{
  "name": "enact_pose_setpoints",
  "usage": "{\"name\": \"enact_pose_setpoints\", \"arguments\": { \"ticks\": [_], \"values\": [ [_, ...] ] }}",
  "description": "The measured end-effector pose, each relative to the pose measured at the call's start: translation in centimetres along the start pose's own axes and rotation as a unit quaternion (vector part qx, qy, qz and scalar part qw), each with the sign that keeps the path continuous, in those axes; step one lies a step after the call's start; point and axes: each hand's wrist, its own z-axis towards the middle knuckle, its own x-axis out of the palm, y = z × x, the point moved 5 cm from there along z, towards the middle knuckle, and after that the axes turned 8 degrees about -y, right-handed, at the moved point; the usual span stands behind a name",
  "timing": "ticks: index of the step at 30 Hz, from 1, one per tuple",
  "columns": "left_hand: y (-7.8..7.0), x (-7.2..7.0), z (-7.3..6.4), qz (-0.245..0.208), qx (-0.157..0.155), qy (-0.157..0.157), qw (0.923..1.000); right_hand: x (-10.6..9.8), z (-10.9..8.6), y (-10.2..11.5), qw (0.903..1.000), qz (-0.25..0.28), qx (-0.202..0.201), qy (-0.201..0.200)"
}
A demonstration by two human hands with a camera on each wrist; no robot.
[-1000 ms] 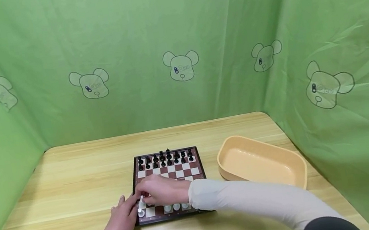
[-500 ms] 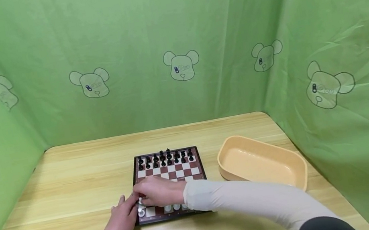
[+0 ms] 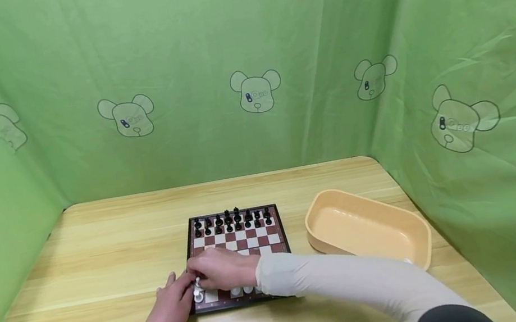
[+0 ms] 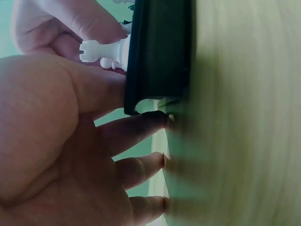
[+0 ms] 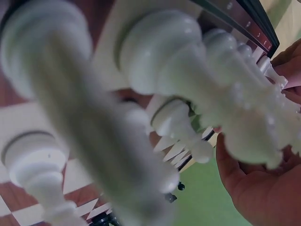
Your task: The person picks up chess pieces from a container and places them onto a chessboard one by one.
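Note:
My right hand point(image 3: 219, 267) reaches over the near-left part of the chessboard point(image 3: 264, 242), its fingers bent and pinching a white pawn point(image 4: 107, 63). A white rook point(image 4: 96, 50) stands upright beside that pawn, at the board's corner. My left hand point(image 3: 172, 306) rests along the board's left edge; in the left wrist view its thumb touches the rim and its other fingers extend, tips by the table. Blurred white chess pieces point(image 5: 164, 52) fill much of the right wrist view and hide my right fingertips.
Two rows of black chess pieces point(image 3: 228, 223) stand at the board's far side. An orange tray point(image 3: 321, 247) lies to the right, its near side crossed by my right sleeve point(image 3: 354, 276). Wooden tabletop point(image 3: 114, 248) surrounds the board, and green curtains point(image 3: 205, 152) enclose it.
My right hand has shifted slightly left and the white pawn has moved a little toward the left edge with it. My left hand has stayed in place.

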Motion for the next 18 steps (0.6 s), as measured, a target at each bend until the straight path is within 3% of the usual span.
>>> {"name": "enact_pose_setpoints", "arguments": {
  "ticks": [18],
  "values": [
    [-0.03, 0.03, 0.0, 0.004, -0.004, 0.006, 1.0, -0.5, -0.17, 0.09, 0.9999, 0.003, 0.007, -0.008]
  ]
}}
